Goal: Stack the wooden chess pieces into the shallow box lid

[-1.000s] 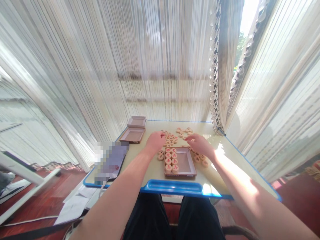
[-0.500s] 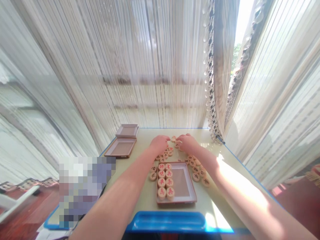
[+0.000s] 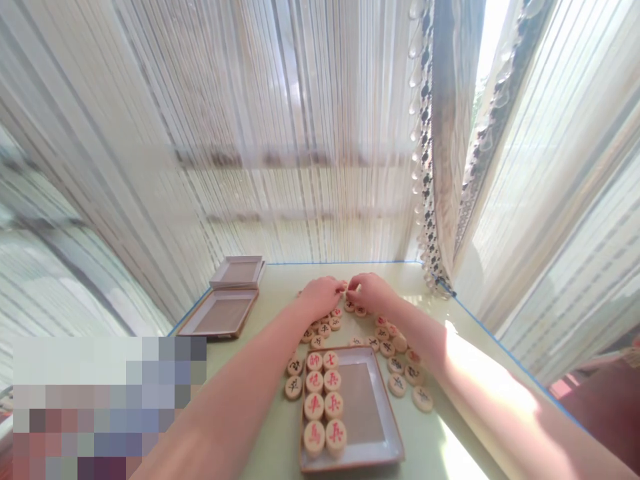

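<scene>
My left hand and my right hand nearly meet over the far part of the table, both with fingers bent inward. At my left fingertips a Chinese chess piece shows in part. My right thumb and fingers are pinched together beside it; what they hold, if anything, is hidden. Loose wooden pieces lie around both hands, among them one with a black mark. Nearer to me stands a shallow tray. In its left part two columns of red-marked pieces lie face up; its right part shows bare bottom.
Two more shallow trays lie at the table's far left, a brown-rimmed one in front of a pale one. Black-marked pieces are scattered right of the near tray, others left of it. String curtains hang behind the table.
My hands have come closer together, and their fingers have closed in around the piece between them. The whole view has shifted, so the near tray appears larger and lower.
</scene>
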